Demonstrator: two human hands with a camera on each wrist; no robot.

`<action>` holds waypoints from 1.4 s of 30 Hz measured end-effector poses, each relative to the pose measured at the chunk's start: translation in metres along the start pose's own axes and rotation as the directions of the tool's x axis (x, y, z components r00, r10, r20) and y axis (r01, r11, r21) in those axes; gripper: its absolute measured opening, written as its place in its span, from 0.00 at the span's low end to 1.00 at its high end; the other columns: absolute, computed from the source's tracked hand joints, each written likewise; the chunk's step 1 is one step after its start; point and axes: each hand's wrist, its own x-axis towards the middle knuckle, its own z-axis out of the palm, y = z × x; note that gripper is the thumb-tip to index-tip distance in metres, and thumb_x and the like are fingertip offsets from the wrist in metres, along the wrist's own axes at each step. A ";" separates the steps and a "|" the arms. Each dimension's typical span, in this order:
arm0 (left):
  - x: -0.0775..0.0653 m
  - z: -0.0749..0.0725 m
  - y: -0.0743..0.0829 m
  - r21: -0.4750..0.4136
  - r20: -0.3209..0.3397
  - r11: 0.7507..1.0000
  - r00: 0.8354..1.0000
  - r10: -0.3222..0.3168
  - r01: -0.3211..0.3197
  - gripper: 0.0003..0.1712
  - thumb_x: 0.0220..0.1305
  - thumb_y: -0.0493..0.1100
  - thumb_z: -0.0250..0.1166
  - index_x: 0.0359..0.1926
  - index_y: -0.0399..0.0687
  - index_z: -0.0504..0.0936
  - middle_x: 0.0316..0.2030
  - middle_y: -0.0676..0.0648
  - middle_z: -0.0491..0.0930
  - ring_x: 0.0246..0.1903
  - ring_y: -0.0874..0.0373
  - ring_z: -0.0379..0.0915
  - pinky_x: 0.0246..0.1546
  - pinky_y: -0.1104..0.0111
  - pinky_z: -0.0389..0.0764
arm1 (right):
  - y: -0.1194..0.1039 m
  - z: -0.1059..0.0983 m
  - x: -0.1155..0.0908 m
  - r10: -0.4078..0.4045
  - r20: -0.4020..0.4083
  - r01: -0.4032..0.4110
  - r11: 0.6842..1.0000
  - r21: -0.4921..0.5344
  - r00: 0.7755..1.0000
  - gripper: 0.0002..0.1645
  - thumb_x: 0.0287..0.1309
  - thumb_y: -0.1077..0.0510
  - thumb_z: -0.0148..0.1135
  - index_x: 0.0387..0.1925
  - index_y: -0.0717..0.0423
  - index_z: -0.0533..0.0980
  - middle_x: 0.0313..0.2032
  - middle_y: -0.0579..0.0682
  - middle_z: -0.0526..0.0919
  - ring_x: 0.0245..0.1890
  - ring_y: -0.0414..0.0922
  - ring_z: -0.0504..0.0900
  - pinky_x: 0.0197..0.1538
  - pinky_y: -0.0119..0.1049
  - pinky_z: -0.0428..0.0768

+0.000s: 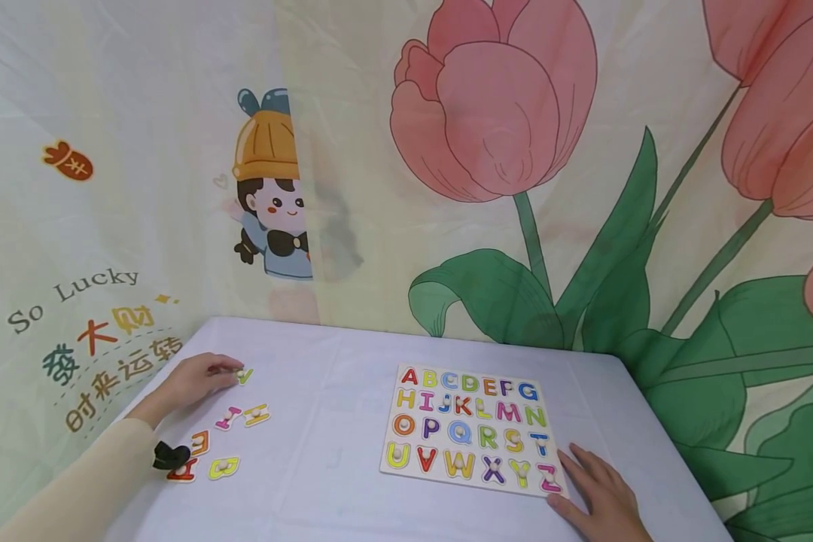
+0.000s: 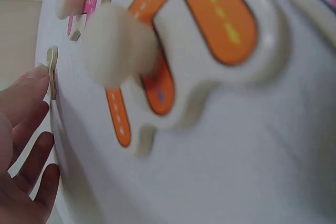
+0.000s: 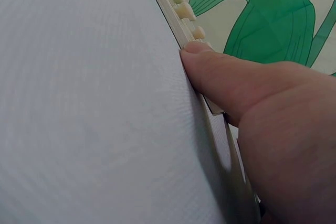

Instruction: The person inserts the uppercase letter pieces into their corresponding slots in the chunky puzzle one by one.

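At the far left of the table, my left hand [image 1: 199, 379] pinches a small yellow-green letter piece [image 1: 244, 376]; its thumb touches the piece in the left wrist view, while the index fingertip is hidden. Close to that wrist lie loose knobbed letter pieces: a pink one [image 1: 228, 418], a yellow-orange one [image 1: 257, 415], an orange one [image 2: 231, 35], a red one [image 1: 184, 474] and a yellow-green B [image 1: 224, 467]. My right hand [image 1: 603, 489] rests at the near right corner of the alphabet board [image 1: 440, 476], thumb against the front edge, other fingers extended along the right side.
A white cloth covers the table [image 1: 325, 467]. Behind it hangs a curtain [image 1: 352, 150] printed with tulips and a cartoon child. Knobbed letters in rows fill the board. A black strap [image 1: 171, 455] on the left wrist hangs above the red and orange pieces.
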 end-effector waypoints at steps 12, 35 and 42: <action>0.007 0.003 0.009 0.027 0.001 0.999 1.000 -0.030 0.030 0.10 0.70 0.45 0.73 0.49 0.50 0.91 0.51 0.39 0.85 0.53 0.39 0.77 0.57 0.38 0.75 | 0.001 0.000 0.000 0.014 0.022 -0.015 1.000 0.017 1.000 0.57 0.59 0.23 0.66 0.77 0.55 0.70 0.77 0.63 0.64 0.73 0.70 0.58 0.64 0.84 0.57; 0.034 0.031 0.088 0.023 -0.095 0.991 0.986 0.134 -0.132 0.05 0.65 0.45 0.77 0.42 0.56 0.93 0.45 0.48 0.88 0.50 0.45 0.82 0.55 0.44 0.80 | 0.002 0.000 0.001 0.011 0.025 -0.012 0.999 0.043 1.000 0.57 0.60 0.23 0.66 0.76 0.56 0.70 0.77 0.63 0.64 0.73 0.70 0.58 0.65 0.83 0.58; 0.045 0.064 0.159 -0.004 -0.084 0.968 0.964 0.251 -0.252 0.03 0.64 0.44 0.78 0.39 0.59 0.94 0.39 0.56 0.87 0.43 0.57 0.82 0.49 0.54 0.82 | 0.006 0.004 0.000 -0.008 -0.013 0.008 1.000 0.026 1.000 0.57 0.57 0.22 0.67 0.75 0.55 0.72 0.76 0.63 0.66 0.72 0.69 0.60 0.62 0.84 0.61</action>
